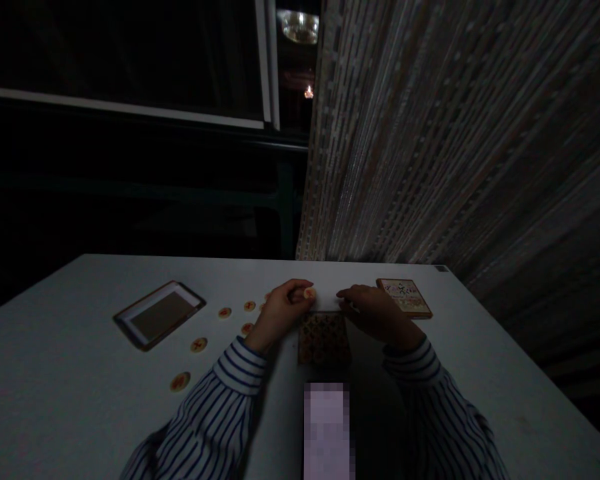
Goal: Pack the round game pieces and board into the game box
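Note:
A round xiangqi piece [309, 293] with a red character is pinched at the fingertips of my left hand [276, 315]. Across a small gap, my right hand [373, 313] reaches in from the right, index finger stretched out and the other fingers bent, with nothing visible in it. Below and between both hands lies a small box [324, 339] filled with rows of xiangqi pieces, their characters too dark to read. Loose pieces are scattered left of my left hand, among them one xiangqi piece [199, 345] and a nearer xiangqi piece [180, 382]. My left hand partly hides others.
A shallow rectangular tray or lid [125, 327] lies at the left of the white table [80, 400]. A flat box lid with printed writing [411, 299] rests behind my right hand. A pixelated pale rectangle [327, 430] is at the near edge. Behind the table hangs a string curtain [380, 133].

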`<state>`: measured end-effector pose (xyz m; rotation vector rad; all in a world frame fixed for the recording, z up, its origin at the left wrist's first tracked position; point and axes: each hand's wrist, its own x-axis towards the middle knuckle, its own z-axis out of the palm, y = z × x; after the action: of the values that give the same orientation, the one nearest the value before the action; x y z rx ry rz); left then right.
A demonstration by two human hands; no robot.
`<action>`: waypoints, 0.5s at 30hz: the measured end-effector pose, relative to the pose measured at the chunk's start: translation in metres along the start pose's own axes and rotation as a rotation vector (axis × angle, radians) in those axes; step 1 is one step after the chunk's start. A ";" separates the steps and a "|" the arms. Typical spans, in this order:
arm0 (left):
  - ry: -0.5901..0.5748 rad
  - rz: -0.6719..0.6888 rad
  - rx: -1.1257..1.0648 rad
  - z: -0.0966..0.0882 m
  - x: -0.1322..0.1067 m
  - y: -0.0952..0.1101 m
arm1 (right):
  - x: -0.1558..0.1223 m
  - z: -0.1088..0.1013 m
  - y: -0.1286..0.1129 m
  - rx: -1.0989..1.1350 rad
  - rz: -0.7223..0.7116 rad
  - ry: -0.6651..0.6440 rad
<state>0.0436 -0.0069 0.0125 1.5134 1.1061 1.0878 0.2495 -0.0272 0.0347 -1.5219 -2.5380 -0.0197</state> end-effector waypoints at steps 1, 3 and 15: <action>-0.011 -0.006 -0.017 0.001 -0.001 0.001 | -0.002 0.000 0.001 0.008 -0.004 0.005; -0.031 -0.012 -0.045 0.004 -0.002 0.001 | -0.005 0.000 0.002 0.026 -0.015 0.018; -0.030 -0.217 -0.345 0.017 -0.010 0.007 | -0.010 -0.003 0.005 0.056 -0.032 0.026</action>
<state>0.0587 -0.0201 0.0150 1.1085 0.9786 1.0398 0.2590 -0.0341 0.0355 -1.4504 -2.5207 0.0274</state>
